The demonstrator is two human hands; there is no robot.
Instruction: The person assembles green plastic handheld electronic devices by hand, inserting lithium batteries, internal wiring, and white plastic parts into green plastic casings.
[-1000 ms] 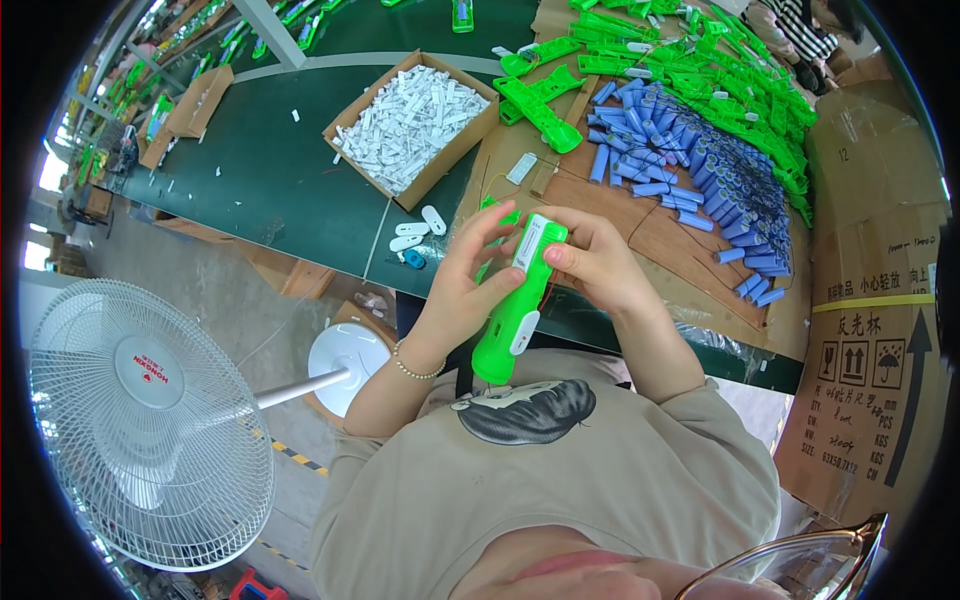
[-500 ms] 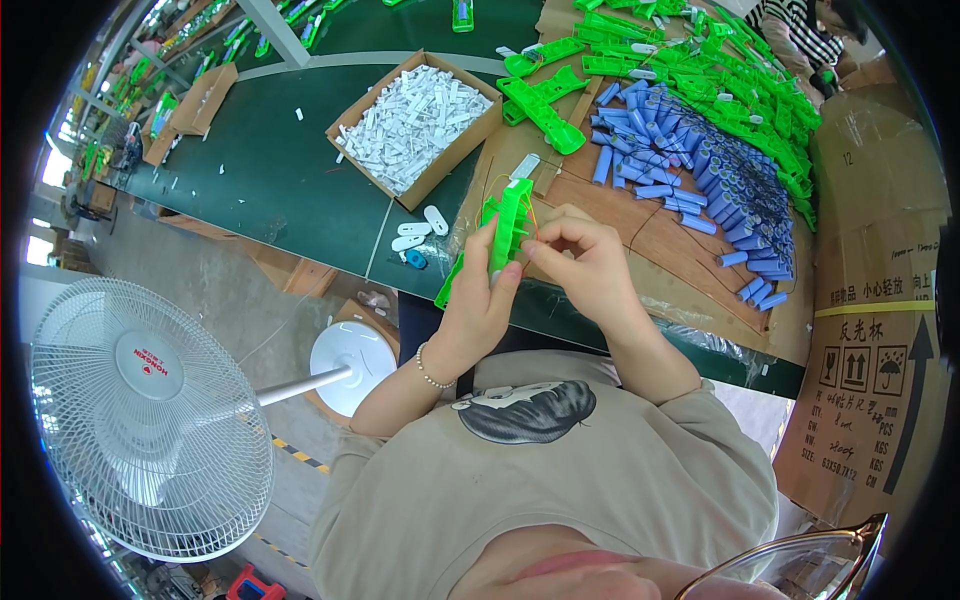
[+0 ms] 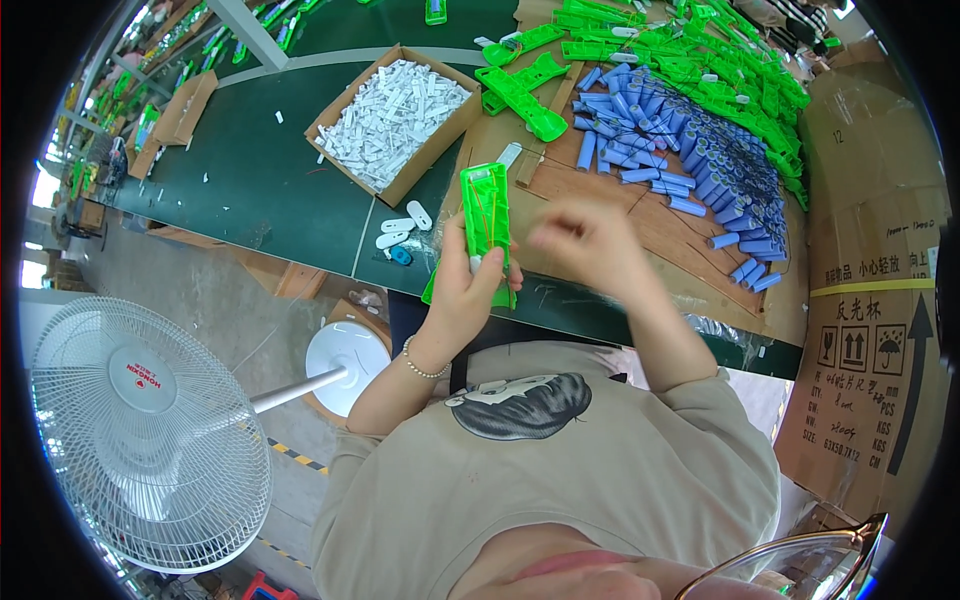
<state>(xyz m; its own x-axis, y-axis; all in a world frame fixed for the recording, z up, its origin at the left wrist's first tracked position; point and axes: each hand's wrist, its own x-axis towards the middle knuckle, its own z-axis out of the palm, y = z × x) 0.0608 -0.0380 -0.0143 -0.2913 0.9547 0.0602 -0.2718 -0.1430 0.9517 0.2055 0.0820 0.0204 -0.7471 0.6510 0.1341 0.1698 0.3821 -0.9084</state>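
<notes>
A long green plastic housing [image 3: 486,205] with thin red and yellow wires along its hollow inside is gripped in my left hand [image 3: 462,285], the thumb across its near end. Another green part [image 3: 429,290] shows below that hand, mostly hidden. My right hand [image 3: 592,245] is in the air to the right of the housing, apart from it. Its fingers look curled but are smeared by motion, so whether they hold anything is unclear. Several white oval pieces [image 3: 396,225] and a small blue piece [image 3: 401,256] lie left of my left hand.
A cardboard box [image 3: 325,140] of small white parts stands at the back left. Blue-violet cylindrical cells [image 3: 690,150] with wires are heaped right of my hands, green housings [image 3: 690,55] behind them. A large carton [image 3: 865,300] borders the right; a white fan [image 3: 150,430] stands left.
My right hand has pulled away from the housing to the right. The housing has turned in my left hand, so its wired hollow side now shows.
</notes>
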